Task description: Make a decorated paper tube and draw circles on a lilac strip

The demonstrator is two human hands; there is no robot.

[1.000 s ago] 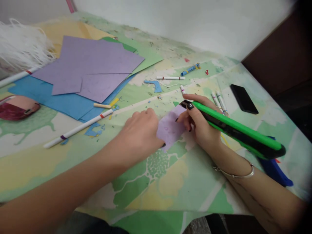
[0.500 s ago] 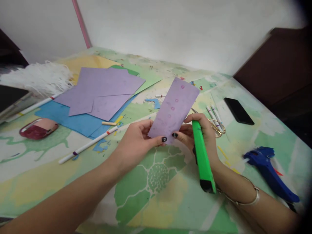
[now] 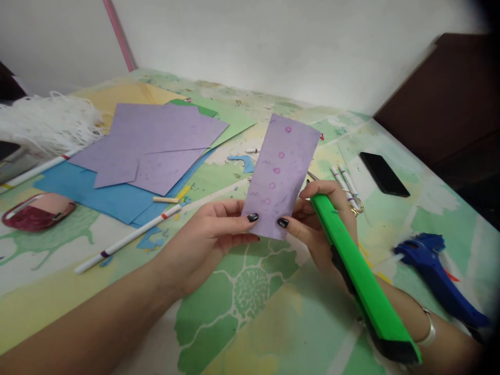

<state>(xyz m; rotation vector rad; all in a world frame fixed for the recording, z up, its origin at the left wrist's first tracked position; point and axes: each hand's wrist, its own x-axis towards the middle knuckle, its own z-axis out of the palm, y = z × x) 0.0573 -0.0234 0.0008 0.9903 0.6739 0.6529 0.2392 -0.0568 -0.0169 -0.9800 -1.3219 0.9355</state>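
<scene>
A purple paper strip (image 3: 279,166) with a column of small pink rings on it is held up above the table, tilted slightly right. My left hand (image 3: 214,226) pinches its lower left edge, thumb in front and fingers behind. At its lower right, my right hand (image 3: 324,221) grips the strip between thumb and fingers. That same hand also keeps a green box cutter (image 3: 351,260) with black parts, lying across the palm and pointing back toward my wrist. Whether its blade is out, I cannot tell.
Purple sheets (image 3: 156,140) overlap blue paper (image 3: 89,187) at left, near white shredded strands (image 3: 54,122). A white marker (image 3: 128,237) and an earbud case (image 3: 39,211) lie closer. Rightward are gold scissors (image 3: 357,205), a black phone (image 3: 385,174) and a blue glue gun (image 3: 437,276).
The strip now stands more upright and faces me more squarely. The box cutter has swung so its rear end points farther right and closer to me. The view has shifted slightly.
</scene>
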